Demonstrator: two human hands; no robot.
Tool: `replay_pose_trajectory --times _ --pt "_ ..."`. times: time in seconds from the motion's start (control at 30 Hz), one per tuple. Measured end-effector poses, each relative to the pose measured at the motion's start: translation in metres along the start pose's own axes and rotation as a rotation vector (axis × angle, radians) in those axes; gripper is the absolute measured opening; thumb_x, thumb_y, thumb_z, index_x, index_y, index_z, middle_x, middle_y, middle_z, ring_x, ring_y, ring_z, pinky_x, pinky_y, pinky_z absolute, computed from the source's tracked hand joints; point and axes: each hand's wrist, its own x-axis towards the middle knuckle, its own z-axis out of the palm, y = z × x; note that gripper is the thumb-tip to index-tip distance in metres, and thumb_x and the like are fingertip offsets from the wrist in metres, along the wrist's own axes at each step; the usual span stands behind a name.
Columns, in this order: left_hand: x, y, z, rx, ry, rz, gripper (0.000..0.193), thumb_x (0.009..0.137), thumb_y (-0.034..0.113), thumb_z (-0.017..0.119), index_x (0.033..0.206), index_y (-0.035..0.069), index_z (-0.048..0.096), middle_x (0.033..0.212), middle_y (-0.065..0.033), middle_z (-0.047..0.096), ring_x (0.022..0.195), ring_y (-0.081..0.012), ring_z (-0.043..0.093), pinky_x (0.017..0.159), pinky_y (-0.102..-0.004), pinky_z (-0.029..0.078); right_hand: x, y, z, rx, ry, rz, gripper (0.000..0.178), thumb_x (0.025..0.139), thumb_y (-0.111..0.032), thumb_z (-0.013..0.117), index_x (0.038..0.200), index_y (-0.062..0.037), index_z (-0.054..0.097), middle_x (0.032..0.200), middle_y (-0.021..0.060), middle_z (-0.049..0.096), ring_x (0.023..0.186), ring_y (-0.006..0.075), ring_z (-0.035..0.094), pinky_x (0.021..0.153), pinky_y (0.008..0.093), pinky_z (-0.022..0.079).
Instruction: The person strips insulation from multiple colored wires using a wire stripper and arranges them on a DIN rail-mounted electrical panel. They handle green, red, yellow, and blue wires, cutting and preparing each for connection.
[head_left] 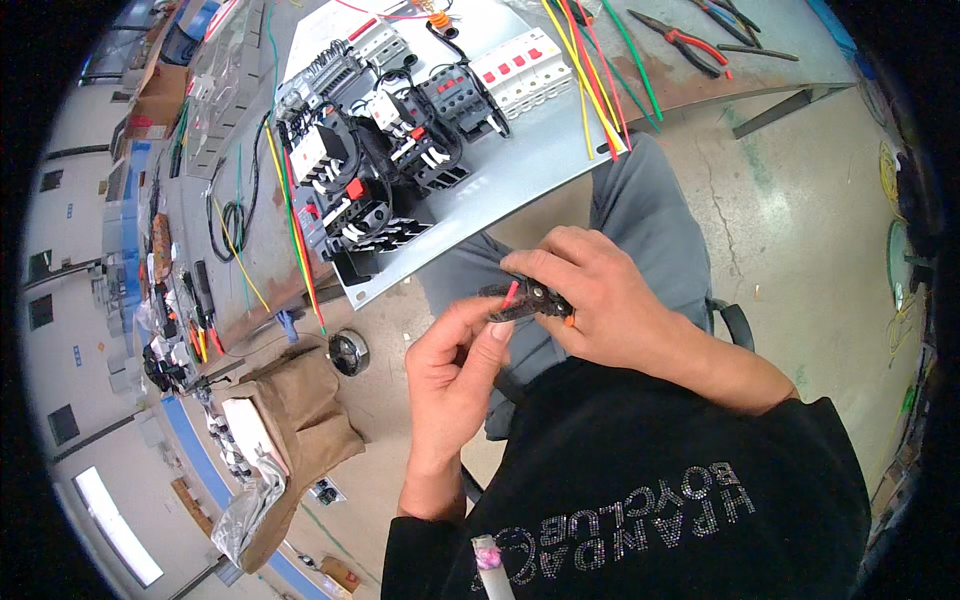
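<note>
Above my lap, my right hand (612, 302) is closed around black pliers (538, 294) with a round pivot and a bit of orange near the handle. A short red wire piece (512, 292) pokes up at the jaws. My left hand (452, 375) pinches at those jaws with thumb and forefinger, seemingly on the red wire; its lower end is hidden by the fingers. Beyond my hands, a metal mounting plate (530, 195) lies on the table, carrying wired black contactors (460, 100) and a row of white circuit breakers with red switches (522, 72).
Red-handled pliers (690, 42) and other tools lie at the far right of the table. Yellow, red and green wires (600, 85) overhang the plate, more (290, 215) at its left. A brown paper bag (310, 415) and a wire spool (349, 352) are on the floor at left.
</note>
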Motion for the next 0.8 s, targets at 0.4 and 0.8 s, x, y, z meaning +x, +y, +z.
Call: replay_pose_trajectory --times 0.4,0.8 --pt "-0.0025 0.0059 0.0079 0.050 0.078 -0.012 0.018 0.102 0.010 0.064 0.117 0.001 0.070 0.076 0.0055 0.056 0.065 -0.0019 0.046 0.056 -0.0188 0.035 0.0007 0.0016 -0.0009 -0.035 0.019 -0.006 0.051 0.072 -0.009 0.080 0.120 -0.0074 0.065 0.094 0.0122 0.057 0.087 0.0338 0.059 0.076 0.0456 0.046" --pt "-0.0002 0.0054 0.0080 0.027 0.048 -0.003 0.017 0.104 0.011 0.062 0.115 0.001 0.069 0.074 0.0054 0.054 0.063 -0.0020 0.044 0.055 -0.0193 0.034 0.0000 0.0035 -0.0016 -0.008 -0.028 0.060 0.043 0.073 -0.011 0.079 0.114 -0.0091 0.066 0.087 0.0127 0.055 0.080 0.0356 0.060 0.072 0.0465 0.049"
